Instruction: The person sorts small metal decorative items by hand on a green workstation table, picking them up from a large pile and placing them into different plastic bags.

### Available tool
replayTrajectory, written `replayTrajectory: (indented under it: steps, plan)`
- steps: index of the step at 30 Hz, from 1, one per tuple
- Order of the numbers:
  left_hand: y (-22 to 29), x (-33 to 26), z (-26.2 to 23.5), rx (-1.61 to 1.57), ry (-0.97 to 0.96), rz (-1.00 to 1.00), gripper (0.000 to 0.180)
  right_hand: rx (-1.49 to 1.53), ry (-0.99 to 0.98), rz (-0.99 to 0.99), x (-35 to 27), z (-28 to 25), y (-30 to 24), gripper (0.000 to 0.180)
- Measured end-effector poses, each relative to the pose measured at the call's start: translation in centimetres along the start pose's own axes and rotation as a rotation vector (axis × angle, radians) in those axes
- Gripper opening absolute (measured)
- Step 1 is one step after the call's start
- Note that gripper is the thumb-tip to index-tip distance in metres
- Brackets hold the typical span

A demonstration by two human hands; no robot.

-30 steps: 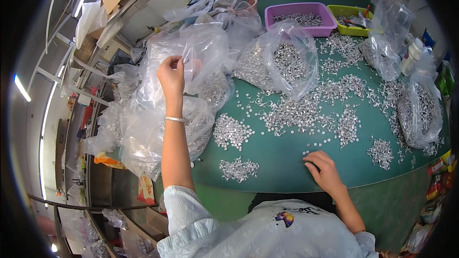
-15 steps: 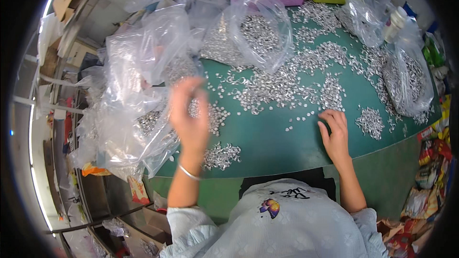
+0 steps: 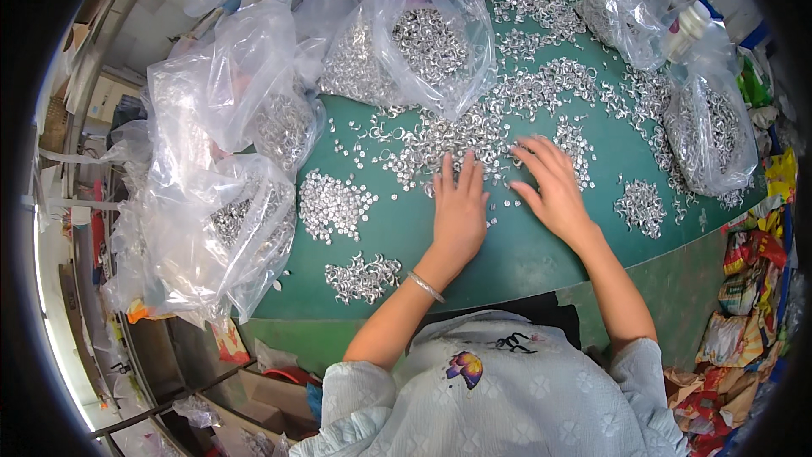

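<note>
Hands lie flat side by side at the frame's centre on the green worktop (image 3: 541,262): the left hand (image 3: 459,207) and right hand (image 3: 554,186), both with fingers spread wide and holding nothing, press on the near edge of a broad scatter of small silver metal rings (image 3: 474,131). Clear plastic bags of the same rings (image 3: 406,42) sit at upper centre, with more bags at the left and right edges.
</note>
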State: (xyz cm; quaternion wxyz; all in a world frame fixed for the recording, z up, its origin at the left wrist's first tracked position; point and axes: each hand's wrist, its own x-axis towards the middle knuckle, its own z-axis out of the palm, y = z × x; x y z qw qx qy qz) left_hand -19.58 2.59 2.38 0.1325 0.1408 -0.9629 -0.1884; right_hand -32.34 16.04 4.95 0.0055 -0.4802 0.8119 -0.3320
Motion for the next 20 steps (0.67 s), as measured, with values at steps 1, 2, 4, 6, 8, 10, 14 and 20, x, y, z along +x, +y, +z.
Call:
replayTrajectory:
  steps: [1, 2, 4, 6, 8, 10, 14, 20]
  plan:
    - [0.2, -0.5, 0.1, -0.059, -0.008, 0.031, 0.043, 0.048, -0.014, -0.006, 1.3, 0.5, -0.7, 0.037]
    - [0.3, -0.8, 0.0, -0.064, -0.022, 0.060, 0.042, -0.008, -0.056, -0.037, 2.0, 1.2, -0.7, 0.039]
    - [-0.1, -1.8, -0.8, -0.230, -0.060, 0.069, 0.043, -0.116, -0.141, -0.103, 2.8, 2.8, -0.6, 0.042]
    - [-0.8, -2.9, -1.9, -0.356, -0.041, 0.024, 0.044, -0.083, -0.223, -0.150, 2.2, 2.2, -0.4, 0.042]
    - [-1.1, -4.0, -3.2, -0.444, 0.031, -0.079, 0.047, -0.079, -0.310, -0.190, 1.0, 0.7, -1.0, 0.036]
    - [-0.5, -3.5, -4.1, -0.228, 0.126, -0.186, 0.045, -0.076, -0.349, -0.213, -0.5, -0.3, -0.8, 0.031]
    - [-1.3, -3.0, -3.3, -0.132, 0.124, -0.185, 0.040, -0.143, -0.194, -0.189, -2.3, -1.6, 0.3, 0.019]
    - [-1.2, -3.6, -3.1, -0.390, 0.156, -0.167, 0.042, -0.084, 0.090, 0.027, -2.6, -0.4, -1.1, 0.021]
